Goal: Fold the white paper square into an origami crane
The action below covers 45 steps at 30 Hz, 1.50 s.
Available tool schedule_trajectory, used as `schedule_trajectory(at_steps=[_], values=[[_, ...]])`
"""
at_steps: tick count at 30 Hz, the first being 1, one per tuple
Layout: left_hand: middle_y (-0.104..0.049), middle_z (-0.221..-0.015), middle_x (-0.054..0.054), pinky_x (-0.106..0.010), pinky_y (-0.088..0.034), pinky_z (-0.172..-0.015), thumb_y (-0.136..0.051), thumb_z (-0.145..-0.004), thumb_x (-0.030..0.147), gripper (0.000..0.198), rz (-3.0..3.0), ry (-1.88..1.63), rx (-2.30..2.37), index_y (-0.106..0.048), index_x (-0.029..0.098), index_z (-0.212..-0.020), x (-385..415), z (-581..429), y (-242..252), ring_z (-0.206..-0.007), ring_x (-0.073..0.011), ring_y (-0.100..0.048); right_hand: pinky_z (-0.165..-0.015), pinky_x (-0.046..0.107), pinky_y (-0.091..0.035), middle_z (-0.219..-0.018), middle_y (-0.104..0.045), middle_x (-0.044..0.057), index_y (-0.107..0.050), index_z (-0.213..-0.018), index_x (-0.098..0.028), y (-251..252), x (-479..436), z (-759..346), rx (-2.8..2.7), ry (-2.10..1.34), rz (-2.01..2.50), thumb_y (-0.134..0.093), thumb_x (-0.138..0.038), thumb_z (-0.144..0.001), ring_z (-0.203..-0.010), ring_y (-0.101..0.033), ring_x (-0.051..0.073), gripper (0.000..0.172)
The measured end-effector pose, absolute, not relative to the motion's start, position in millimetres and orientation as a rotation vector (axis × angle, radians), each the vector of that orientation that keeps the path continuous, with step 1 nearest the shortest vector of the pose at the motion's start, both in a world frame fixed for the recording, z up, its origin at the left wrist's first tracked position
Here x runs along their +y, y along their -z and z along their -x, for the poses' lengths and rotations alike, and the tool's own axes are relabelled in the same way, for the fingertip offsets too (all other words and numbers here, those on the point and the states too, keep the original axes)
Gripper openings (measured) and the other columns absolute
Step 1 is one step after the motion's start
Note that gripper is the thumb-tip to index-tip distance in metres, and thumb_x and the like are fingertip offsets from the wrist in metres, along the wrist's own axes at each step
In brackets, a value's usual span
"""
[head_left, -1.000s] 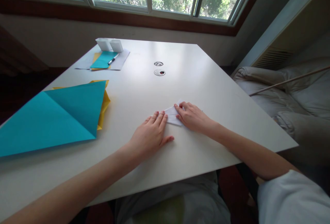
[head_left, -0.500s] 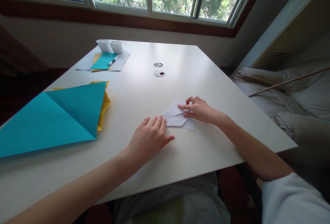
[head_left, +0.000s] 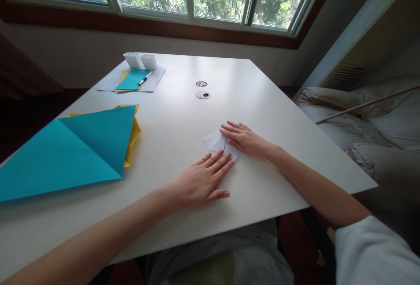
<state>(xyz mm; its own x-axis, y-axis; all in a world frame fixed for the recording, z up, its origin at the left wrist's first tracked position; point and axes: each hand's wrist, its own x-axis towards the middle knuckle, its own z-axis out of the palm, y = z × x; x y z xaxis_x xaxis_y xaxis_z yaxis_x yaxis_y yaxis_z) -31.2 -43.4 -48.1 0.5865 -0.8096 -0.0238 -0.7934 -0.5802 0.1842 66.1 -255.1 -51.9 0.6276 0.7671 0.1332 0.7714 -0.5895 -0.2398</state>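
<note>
A small folded white paper (head_left: pixel 214 141) lies on the white table in front of me, a seam running through its middle. My left hand (head_left: pixel 205 177) rests flat on the near edge of the paper, fingers stretched forward and thumb apart. From the right, my right hand (head_left: pixel 244 138) lies flat over the paper's right part, its fingers pointing left. Neither hand grasps anything. The fingers of both hands cover much of the paper's right and near sides.
A large creased blue paper (head_left: pixel 88 149) lies at the left over crumpled yellow paper (head_left: pixel 132 142). Farther back are smaller blue paper (head_left: pixel 133 79), a pen (head_left: pixel 145 78) and folded white paper boxes (head_left: pixel 149 61). Two round fittings (head_left: pixel 202 95) are set in the tabletop (head_left: pixel 177 114).
The white paper has turned and looks more compact. My right hand has gone from pinching its folds to lying flat; my left hand has slid right onto its near edge.
</note>
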Motion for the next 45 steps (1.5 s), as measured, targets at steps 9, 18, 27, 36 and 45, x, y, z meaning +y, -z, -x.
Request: schedule_trajectory(at_steps=[9, 18, 27, 36, 45], values=[[-0.011, -0.148, -0.016, -0.042, -0.012, -0.109, -0.019, -0.083, 0.066, 0.083, -2.696, 0.203, -1.292, -0.01, 0.008, -0.142, -48.2, 36.9, 50.4, -0.136, -0.0285, -0.005, -0.11, 0.045, 0.005, -0.148, -0.014, -0.001, -0.014, -0.142, -0.026, 38.1, -245.3, -50.6, -1.344, -0.548, 2.428, -0.018, -0.051, -0.092, -0.137, -0.011, 0.018, 0.055], [-0.005, -0.148, -0.014, -0.04, -0.008, -0.11, -0.018, -0.083, 0.066, 0.083, -2.64, 0.333, -1.323, -0.006, 0.009, -0.142, -44.0, 41.6, 46.8, -0.137, -0.0245, -0.002, -0.108, 0.049, 0.006, -0.149, -0.007, 0.003, -0.005, -0.143, -0.024, 50.4, -246.6, -74.5, -1.26, -0.407, 2.602, -0.019, -0.057, -0.089, -0.137, -0.007, 0.021, 0.065], [-0.002, -0.148, -0.011, -0.043, -0.007, -0.11, -0.023, -0.087, 0.059, 0.074, -2.553, 0.471, -1.347, 0.001, 0.017, -0.142, -26.2, 60.6, 39.5, -0.137, -0.0238, -0.004, -0.11, 0.049, -0.001, -0.149, -0.01, 0.004, -0.007, -0.143, -0.021, 52.7, -244.1, -72.6, -1.222, -0.298, 2.729, -0.018, -0.047, -0.092, -0.137, -0.01, 0.019, 0.059], [-0.034, -0.143, 0.0, -0.039, -0.017, -0.111, -0.033, -0.093, 0.038, 0.047, -2.348, 0.613, -1.321, -0.026, 0.03, -0.138, 1.8, 64.9, 9.3, -0.134, -0.0185, -0.023, -0.109, 0.047, -0.013, -0.148, -0.017, 0.006, -0.014, -0.143, -0.017, 51.1, -244.4, -66.6, -1.119, -0.18, 2.827, -0.018, -0.048, -0.092, -0.135, -0.019, 0.021, 0.06], [-0.051, -0.122, -0.01, -0.037, -0.047, -0.085, -0.039, -0.089, 0.025, 0.036, -2.689, -0.11, -1.09, -0.044, 0.022, -0.124, 4.7, 8.8, 21.4, -0.105, -0.0224, -0.053, -0.087, 0.04, -0.038, -0.117, -0.056, 0.011, -0.051, -0.121, -0.019, 44.9, -233.5, -53.9, -0.715, 0.274, 2.951, -0.04, -0.054, -0.085, -0.103, -0.048, 0.027, 0.052]])
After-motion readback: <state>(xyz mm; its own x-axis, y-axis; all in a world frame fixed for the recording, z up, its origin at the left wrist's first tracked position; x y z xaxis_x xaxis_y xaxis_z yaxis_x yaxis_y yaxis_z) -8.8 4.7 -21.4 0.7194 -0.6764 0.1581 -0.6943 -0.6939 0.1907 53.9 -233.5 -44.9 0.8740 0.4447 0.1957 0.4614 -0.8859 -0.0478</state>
